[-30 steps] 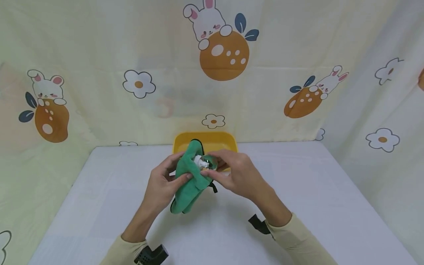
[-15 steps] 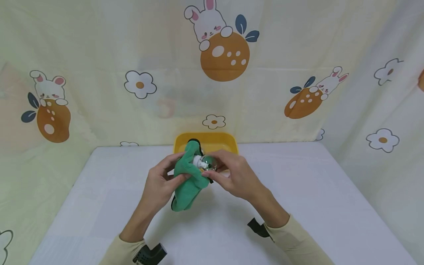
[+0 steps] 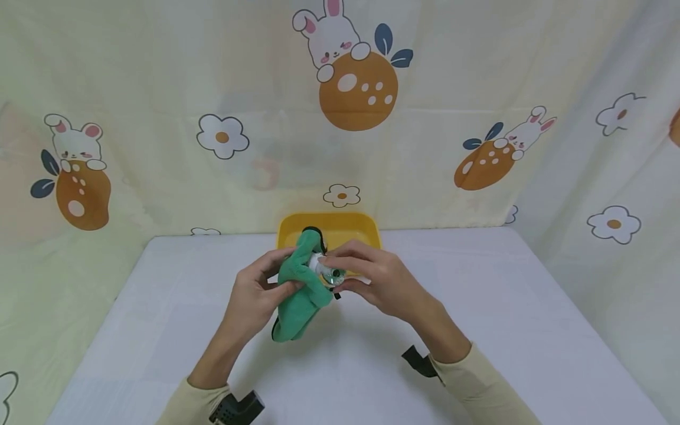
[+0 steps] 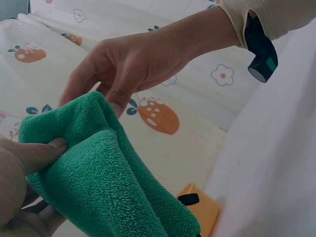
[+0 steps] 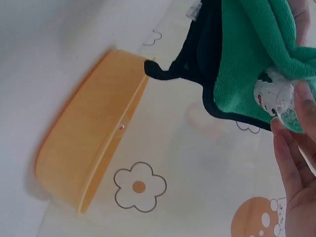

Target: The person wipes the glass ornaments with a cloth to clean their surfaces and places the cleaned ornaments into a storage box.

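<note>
A green terry towel [image 3: 301, 295] with black edging is bunched above the table. My left hand [image 3: 260, 289] grips it, thumb on top; in the left wrist view that thumb presses into a fold of the cloth. Partly wrapped in the towel is a small clear globe [image 3: 333, 276] with a white part bearing print, seen also in the right wrist view as a glassy globe [image 5: 290, 114] beside the green cloth. My right hand [image 3: 385, 280] pinches the globe between thumb and fingers. The cloth hides some of its white part.
A yellow tray [image 3: 353, 227] stands on the white table [image 3: 451, 283] behind the hands, against a curtain [image 3: 255, 77] printed with rabbits and flowers. A small clear item [image 5: 123, 122] shows at the tray's rim in the right wrist view.
My right fingers have shifted over the globe's upper side, and the globe has turned slightly downward. The left hand keeps its hold on the towel, almost in place.
</note>
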Motion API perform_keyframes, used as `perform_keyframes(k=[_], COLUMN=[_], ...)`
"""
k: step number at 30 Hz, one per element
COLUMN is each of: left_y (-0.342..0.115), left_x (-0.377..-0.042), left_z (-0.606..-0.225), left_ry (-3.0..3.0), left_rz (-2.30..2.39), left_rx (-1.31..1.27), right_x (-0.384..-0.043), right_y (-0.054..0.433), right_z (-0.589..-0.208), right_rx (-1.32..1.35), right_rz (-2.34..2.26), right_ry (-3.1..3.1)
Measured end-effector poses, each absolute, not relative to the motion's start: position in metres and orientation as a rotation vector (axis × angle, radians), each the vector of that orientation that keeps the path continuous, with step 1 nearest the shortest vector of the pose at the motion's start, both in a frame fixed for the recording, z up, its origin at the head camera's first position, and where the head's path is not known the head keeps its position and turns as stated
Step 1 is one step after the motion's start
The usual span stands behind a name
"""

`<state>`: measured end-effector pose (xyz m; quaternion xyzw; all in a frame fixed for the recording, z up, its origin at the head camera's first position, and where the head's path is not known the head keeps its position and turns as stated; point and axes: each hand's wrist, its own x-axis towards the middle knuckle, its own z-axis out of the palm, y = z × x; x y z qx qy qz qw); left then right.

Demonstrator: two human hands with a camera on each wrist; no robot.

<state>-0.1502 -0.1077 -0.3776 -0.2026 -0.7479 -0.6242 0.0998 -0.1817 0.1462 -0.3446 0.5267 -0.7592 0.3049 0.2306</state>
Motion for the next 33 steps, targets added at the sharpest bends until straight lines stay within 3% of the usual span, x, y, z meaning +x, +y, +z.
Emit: perform_keyframes(k=[13,33], left_y=[-0.112,-0.103], left_x=[-0.152,-0.148], left_z=[-0.375,-0.378], left_ry=[-2.23,-2.068], left_rz=[-1.863,-1.862], left_rx=[-0.607,-0.649], right_x=[-0.183,-0.176], right_y=[0.146,0.135], right_z=[-0.346,-0.346], right_rx=[1.482,1.103], right_rz=[0.811,1.214], right_ry=[-2.095,-2.215])
